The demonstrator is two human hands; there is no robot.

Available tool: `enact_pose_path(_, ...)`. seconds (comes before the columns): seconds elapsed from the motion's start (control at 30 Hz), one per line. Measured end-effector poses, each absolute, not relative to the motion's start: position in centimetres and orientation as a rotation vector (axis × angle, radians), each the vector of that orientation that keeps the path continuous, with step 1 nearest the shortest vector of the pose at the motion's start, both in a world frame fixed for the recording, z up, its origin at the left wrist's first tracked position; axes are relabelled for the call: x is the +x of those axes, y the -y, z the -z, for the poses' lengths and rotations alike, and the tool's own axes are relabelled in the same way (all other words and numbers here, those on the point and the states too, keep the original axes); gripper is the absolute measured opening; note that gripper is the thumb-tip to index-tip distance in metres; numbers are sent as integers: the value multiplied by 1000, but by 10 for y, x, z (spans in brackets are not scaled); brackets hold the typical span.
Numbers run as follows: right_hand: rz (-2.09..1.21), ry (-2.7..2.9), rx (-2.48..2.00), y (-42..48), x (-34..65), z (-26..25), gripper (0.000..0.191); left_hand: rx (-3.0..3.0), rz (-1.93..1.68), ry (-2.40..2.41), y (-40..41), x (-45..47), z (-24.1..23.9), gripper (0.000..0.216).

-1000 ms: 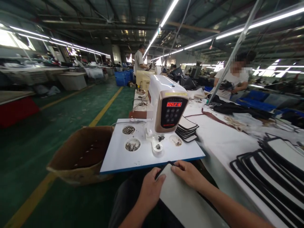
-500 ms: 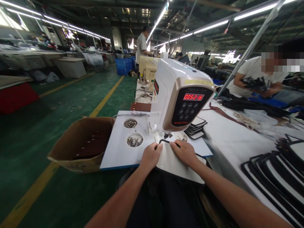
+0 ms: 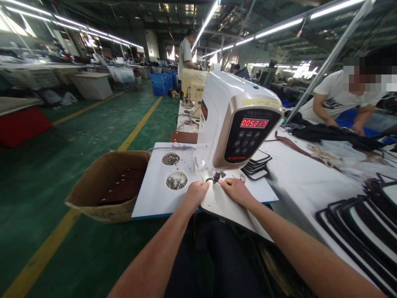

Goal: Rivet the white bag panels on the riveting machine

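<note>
A white flat panel with a black edge (image 3: 223,205) lies on the white machine table (image 3: 151,198), its far end under the head of the white and gold machine (image 3: 235,120). My left hand (image 3: 196,193) grips the panel's left far corner with curled fingers. My right hand (image 3: 235,191) presses and holds its right far corner. The machine's red display (image 3: 254,123) reads 005217. Two round wells of small metal parts (image 3: 176,181) sit just left of my left hand.
An open cardboard box (image 3: 108,186) stands on the green floor at the left. A stack of finished panels (image 3: 257,163) lies behind the machine, and several more (image 3: 359,219) are spread at the right. A seated person (image 3: 338,99) works across the table; another stands farther back (image 3: 185,56).
Both hands pushed the panel forward from the table's edge until its end sits under the machine head. The display went from 005216 to 005217.
</note>
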State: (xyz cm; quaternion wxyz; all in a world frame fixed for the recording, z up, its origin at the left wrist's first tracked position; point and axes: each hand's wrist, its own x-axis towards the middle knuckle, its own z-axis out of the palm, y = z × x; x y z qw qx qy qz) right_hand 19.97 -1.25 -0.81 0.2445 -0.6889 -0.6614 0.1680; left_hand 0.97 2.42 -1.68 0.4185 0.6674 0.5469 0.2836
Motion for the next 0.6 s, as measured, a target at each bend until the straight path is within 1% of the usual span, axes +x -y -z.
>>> enact_pose_path(0.17, -514, 1655, -1837, 20, 193, 12, 51, 1650, -756, -1373, -9, 2, 8, 39)
enact_pose_path(0.3, -634, 1335, -1813, 51, 179, 24, 50, 1492, -832, -1324, 27, -17, 12, 41)
enact_pose_path(0.37, -765, 1230, -1764, 73, 174, 34, 43, 1444, -875, -1325, 44, -25, 15, 45)
enact_pose_path(0.43, -817, 1226, -1718, 93, 174, 40, 34, 1532, -870, -1371, 55, -29, 16, 43)
enact_pose_path(0.47, -776, 1244, -1701, 100, 176, 40, 34, 1617, -839, -1388, 57, -28, 15, 42)
enact_pose_path(0.53, -595, 1320, -1664, 107, 179, 34, 44, 1808, -753, -1351, 58, -22, 10, 38)
enact_pose_path(0.57, -511, 1393, -1635, 106, 181, 29, 46, 1893, -719, -1294, 56, -18, 6, 36)
enact_pose_path(0.6, -459, 1484, -1604, 103, 181, 23, 43, 1959, -697, -1226, 53, -14, 2, 33)
